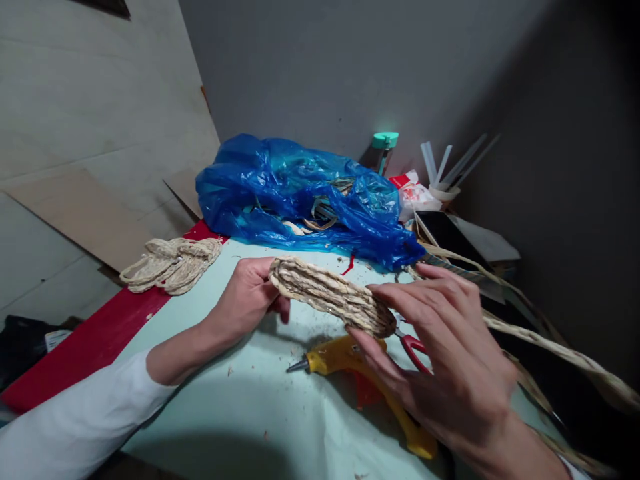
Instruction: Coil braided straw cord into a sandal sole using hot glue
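A narrow oblong piece of coiled, braided straw cord (325, 290) is held up over the table between both hands. My left hand (250, 293) pinches its left end between thumb and fingers. On the right end, my right hand (440, 333) grips it from above and below, thumb underneath. Beneath it lies a yellow hot glue gun (335, 357) with its dark nozzle pointing left; my right hand partly covers it. The red handle of a pair of scissors (416, 353) shows behind my right fingers.
A blue plastic bag (300, 187) with straw strips sits at the back. Woven straw pieces (175, 263) rest on the red edge (100, 340) at left. A cup (444, 195) of glue sticks stands back right. Long braided straw (565, 353) trails off to the right.
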{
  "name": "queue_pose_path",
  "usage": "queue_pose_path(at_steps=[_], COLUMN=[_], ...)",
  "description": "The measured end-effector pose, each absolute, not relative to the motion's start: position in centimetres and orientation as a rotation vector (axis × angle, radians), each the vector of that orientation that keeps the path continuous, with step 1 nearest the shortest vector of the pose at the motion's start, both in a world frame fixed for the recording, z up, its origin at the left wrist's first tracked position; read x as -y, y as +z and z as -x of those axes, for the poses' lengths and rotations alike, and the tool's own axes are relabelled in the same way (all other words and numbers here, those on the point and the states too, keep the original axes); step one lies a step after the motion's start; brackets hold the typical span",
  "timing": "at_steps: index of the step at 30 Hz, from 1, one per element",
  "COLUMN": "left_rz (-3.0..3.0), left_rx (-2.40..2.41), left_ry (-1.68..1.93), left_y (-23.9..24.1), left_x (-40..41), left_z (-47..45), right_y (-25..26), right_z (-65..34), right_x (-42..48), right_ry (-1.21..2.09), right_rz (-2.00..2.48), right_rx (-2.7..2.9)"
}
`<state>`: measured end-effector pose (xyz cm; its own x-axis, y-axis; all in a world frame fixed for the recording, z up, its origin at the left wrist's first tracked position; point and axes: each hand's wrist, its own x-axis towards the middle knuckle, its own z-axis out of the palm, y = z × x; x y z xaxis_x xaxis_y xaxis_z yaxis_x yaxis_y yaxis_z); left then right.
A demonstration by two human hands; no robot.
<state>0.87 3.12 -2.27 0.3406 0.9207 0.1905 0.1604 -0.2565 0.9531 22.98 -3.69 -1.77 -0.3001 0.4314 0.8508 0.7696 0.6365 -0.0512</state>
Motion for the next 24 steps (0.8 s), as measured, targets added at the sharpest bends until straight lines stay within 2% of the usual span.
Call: queue_pose_path(at_steps=[17, 24], left_rz=[-1.728, -1.49], left_rx=[-0.865, -0.718], left_ry=[1.01, 0.964], left_y=[-1.89, -1.73], left_x=[-2.83, -2.9], left_z=[-0.91, -1.58], right_y=[-1.8, -2.01], right_z=[-22.97, -23.35], right_x=[3.89, 3.36], right_ry=[-0.468, -0.501], right_rz=[0.949, 0.969], right_rx=[1.945, 1.89])
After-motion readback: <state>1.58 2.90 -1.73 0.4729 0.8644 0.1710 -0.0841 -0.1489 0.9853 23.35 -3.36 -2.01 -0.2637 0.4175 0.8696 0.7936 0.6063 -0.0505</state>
